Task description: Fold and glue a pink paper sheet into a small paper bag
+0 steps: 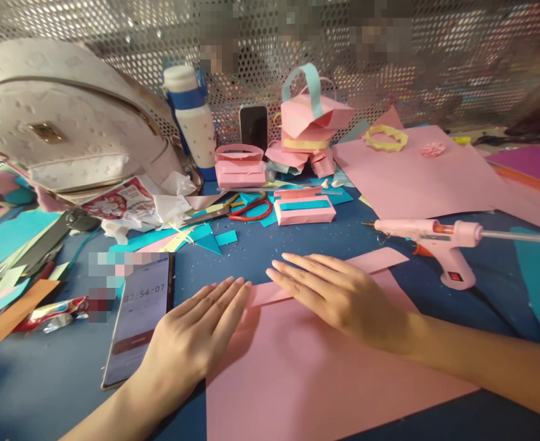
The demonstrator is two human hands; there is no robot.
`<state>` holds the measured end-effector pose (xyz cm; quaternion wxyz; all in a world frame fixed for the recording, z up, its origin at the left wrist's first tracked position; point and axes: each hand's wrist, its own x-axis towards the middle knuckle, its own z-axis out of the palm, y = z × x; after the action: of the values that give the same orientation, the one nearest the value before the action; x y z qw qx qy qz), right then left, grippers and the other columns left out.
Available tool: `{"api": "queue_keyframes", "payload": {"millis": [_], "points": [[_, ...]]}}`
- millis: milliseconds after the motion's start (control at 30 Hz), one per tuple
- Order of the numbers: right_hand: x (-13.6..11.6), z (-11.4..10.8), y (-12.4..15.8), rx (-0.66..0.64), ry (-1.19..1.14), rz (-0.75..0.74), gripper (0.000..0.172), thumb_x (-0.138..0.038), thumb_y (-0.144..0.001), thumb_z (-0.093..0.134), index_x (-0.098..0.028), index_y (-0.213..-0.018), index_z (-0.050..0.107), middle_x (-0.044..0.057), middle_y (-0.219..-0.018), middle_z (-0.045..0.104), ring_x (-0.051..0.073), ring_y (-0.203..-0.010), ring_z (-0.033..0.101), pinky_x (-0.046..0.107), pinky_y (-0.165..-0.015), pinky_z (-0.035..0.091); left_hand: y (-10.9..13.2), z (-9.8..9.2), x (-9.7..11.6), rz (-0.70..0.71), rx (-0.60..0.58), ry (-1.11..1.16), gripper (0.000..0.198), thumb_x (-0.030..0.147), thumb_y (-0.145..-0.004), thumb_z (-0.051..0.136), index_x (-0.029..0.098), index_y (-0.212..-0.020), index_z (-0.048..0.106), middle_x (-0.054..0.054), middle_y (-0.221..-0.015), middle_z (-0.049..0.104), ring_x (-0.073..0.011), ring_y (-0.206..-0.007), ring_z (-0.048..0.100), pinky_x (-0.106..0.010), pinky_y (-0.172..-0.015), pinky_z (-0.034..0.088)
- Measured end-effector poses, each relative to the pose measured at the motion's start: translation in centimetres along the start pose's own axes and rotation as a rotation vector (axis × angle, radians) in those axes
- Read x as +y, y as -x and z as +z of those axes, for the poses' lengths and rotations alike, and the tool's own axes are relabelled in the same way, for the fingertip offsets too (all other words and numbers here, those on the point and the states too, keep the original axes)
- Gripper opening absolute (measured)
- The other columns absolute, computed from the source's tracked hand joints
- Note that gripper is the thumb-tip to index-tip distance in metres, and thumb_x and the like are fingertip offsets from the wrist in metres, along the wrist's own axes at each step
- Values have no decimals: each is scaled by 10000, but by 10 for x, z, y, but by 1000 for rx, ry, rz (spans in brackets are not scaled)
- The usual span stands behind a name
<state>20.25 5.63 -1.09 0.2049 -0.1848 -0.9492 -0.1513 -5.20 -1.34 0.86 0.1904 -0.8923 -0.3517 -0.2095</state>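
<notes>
A large pink paper sheet (334, 380) lies on the blue table, with a narrow folded strip (382, 260) along its far edge. My left hand (196, 331) rests flat at the left end of that fold, fingers stretched out. Lying across the strip's middle is my right hand (338, 294), also flat with fingers extended. Both hands press on the paper without gripping it; the palms hide parts of the fold. Just left of my left hand sits a phone (136, 312) showing a timer.
A pink glue gun (435, 236) lies at the right. Behind are a small pink paper box (304, 211), red-handled scissors (251, 208), a white bottle (193, 122), a paper basket (313, 113) and a backpack (76, 122). Paper scraps (16, 245) cover the left side.
</notes>
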Motion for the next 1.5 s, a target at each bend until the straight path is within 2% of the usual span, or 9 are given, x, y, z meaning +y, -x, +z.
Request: {"api": "queue_keyframes", "payload": {"millis": [267, 467, 767, 867, 1067, 1200, 1333, 1500], "points": [[-7, -5, 5, -28, 93, 5, 445, 9, -933, 393, -86, -1345, 529, 128, -1339, 597, 226, -1226, 585, 378, -992, 544, 6, 2, 8, -7, -96, -46, 364, -28, -913, 352, -17, -1152, 625, -202, -1180, 672, -292, -1054, 680, -393, -790, 631], [-6, -2, 4, -125, 29, 8, 473, 1, -926, 355, -22, -1383, 473, 157, -1408, 531, 256, -1278, 535, 398, -1016, 532, 4, 7, 13, -26, -102, -61, 331, -1, -920, 396, -19, -1146, 638, -199, -1183, 671, -293, -1043, 686, -397, -795, 631], [-8, 0, 7, -170, 58, -44, 498, -10, -910, 304, 15, -1385, 453, 183, -1441, 490, 277, -1319, 486, 400, -1064, 490, 2, 10, 12, -21, -124, -97, 327, -6, -915, 404, -18, -1142, 639, -195, -1179, 676, -284, -1040, 691, -385, -788, 635], [-7, 4, 10, -192, -14, -49, 521, -23, -906, 308, -13, -1415, 422, 168, -1479, 450, 268, -1351, 446, 415, -1088, 461, 4, 15, 16, -20, -115, -128, 305, 12, -916, 434, -20, -1140, 639, -213, -1163, 679, -292, -1023, 698, -387, -777, 639], [4, 6, 11, -286, -274, -55, 621, -21, -881, 359, -170, -1484, 361, 63, -1537, 391, 207, -1411, 359, 418, -1157, 360, 10, 20, 22, -46, -111, -141, 346, -22, -902, 389, -28, -1156, 625, -232, -1198, 659, -311, -1063, 680, -393, -802, 628], [12, 6, 12, -315, -361, -89, 651, -19, -867, 361, -168, -1500, 335, 67, -1562, 342, 210, -1438, 303, 433, -1180, 305, 12, 19, 23, -26, -141, -151, 393, -52, -888, 342, -20, -1174, 610, -222, -1206, 660, -304, -1072, 677, -375, -811, 618], [17, 6, 13, -352, -392, -115, 661, -36, -859, 378, -153, -1507, 320, 76, -1579, 297, 221, -1452, 271, 453, -1190, 268, 19, 22, 26, -96, -158, -127, 422, -44, -903, 325, -4, -1249, 564, -209, -1294, 612, -302, -1182, 615, -386, -894, 584], [16, 7, 14, -349, -420, -95, 625, -90, -878, 428, -154, -1494, 349, 73, -1571, 315, 215, -1453, 269, 439, -1209, 213, 27, 26, 29, -134, -176, -92, 447, -37, -904, 349, 18, -1315, 517, -189, -1377, 554, -290, -1282, 534, -385, -980, 536]]}}
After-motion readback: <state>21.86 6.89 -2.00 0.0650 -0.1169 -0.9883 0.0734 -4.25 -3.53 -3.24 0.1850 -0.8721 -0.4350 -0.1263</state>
